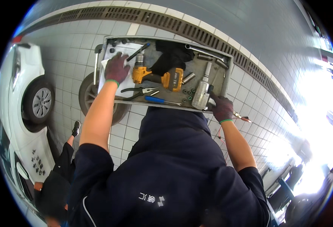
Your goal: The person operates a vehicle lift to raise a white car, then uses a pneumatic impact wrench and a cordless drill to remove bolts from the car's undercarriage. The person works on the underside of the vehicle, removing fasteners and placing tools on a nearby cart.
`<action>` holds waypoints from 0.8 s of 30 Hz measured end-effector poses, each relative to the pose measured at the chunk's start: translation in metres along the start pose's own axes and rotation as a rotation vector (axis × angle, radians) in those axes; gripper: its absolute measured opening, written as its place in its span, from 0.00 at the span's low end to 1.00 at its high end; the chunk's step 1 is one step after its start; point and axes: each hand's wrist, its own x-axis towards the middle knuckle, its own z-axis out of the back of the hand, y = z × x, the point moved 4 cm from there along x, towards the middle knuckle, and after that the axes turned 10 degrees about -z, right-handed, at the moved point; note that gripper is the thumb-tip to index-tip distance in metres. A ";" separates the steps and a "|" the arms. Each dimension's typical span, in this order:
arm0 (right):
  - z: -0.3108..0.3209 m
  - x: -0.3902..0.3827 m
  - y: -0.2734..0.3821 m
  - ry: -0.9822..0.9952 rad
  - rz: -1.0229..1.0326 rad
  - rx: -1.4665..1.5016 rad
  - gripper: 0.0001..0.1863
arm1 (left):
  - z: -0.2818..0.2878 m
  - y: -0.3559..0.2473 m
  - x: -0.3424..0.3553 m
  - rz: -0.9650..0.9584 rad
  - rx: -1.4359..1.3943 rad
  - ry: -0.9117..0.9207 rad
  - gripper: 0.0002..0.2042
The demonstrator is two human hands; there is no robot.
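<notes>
My gloved right hand is at the near right corner of the metal tray, fingers curled and, as far as I can tell, pinching the handle of the grey impact wrench, with a brass-coloured air fitting sticking out beyond my fist. I judge the step in hand to be handling that wrench; shifting it would call for a firm wrist under its weight and care with the hose end. The wrench lies inside the tray's right end, its long axis running away from me and leaning slightly right, its long socket pointing to the far side, its handle out to my right. Left of it lie a few small dark nuts, the blue screwdriver and the pliers. A little farther off, my left hand is over the paper, fingers loosely spread, blurred, pinching nothing I can see. Beyond are the yellow drill and a black cloth.
</notes>
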 end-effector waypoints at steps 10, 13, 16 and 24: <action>0.039 0.020 -0.034 0.033 0.197 -0.088 0.33 | -0.009 0.011 -0.056 0.057 0.356 0.209 0.19; 0.045 0.021 -0.047 0.187 0.130 -0.052 0.34 | -0.002 0.002 -0.055 0.005 0.296 0.145 0.21; 0.031 0.017 -0.043 0.179 0.069 -0.030 0.32 | -0.006 -0.035 -0.043 -0.189 0.183 -0.108 0.25; 0.023 -0.019 0.031 -0.165 -0.040 0.175 0.30 | -0.054 -0.118 -0.011 -0.470 0.363 0.175 0.25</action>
